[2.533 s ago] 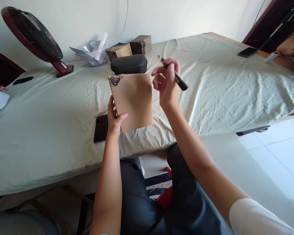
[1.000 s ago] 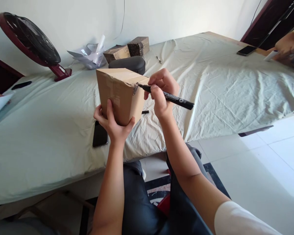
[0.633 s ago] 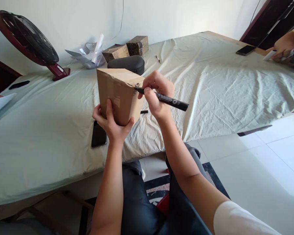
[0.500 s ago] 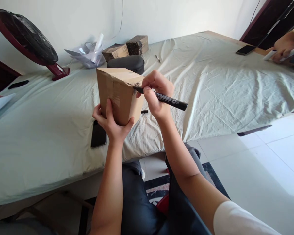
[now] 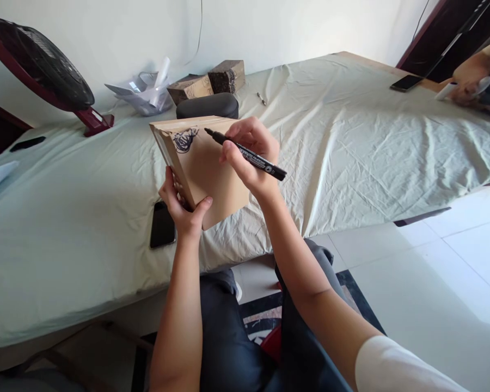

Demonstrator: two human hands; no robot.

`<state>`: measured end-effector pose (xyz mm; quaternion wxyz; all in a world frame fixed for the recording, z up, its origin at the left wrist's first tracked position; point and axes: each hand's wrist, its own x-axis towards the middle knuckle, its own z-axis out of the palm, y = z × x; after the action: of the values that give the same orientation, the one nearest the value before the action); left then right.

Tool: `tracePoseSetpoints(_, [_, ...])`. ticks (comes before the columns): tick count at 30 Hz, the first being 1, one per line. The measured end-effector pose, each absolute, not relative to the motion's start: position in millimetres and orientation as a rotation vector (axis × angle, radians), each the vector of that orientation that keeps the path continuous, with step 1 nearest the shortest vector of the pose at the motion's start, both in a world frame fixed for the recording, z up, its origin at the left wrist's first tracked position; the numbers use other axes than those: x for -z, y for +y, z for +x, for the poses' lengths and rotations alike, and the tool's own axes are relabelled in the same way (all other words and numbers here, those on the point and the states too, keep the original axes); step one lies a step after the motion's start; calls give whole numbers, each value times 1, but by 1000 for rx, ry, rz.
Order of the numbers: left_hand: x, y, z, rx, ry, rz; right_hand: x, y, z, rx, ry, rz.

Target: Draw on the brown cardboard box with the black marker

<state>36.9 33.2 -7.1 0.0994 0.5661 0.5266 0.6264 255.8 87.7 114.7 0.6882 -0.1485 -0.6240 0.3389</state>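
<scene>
A counter draped in pale cloth spreads before me, a fan at its far left, and over its front part a cardboard box tilts in my left grip, which clasps its lower left edge, thumb on the broad face. My right grip hovers at that face, a smartphone lies beside my left wrist, and the black marker pinched on the right points close to the scribble near the upper left corner; whether it touches the cardboard, I cannot tell.
</scene>
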Motion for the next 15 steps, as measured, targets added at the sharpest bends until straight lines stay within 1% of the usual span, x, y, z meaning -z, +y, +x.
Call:
tracePoseSetpoints(6, [2,31,49,-1883,1481,1621,-119,85,260,-814,-1588,-685])
tracePoseSetpoints(11, [0,30,53,-1872,1521,1603,-120,83,261,-819,-1576,-729])
tracePoseSetpoints(15, [2,32,48,-1860,1530,1612,-114,87,254,-771,-1572,-587])
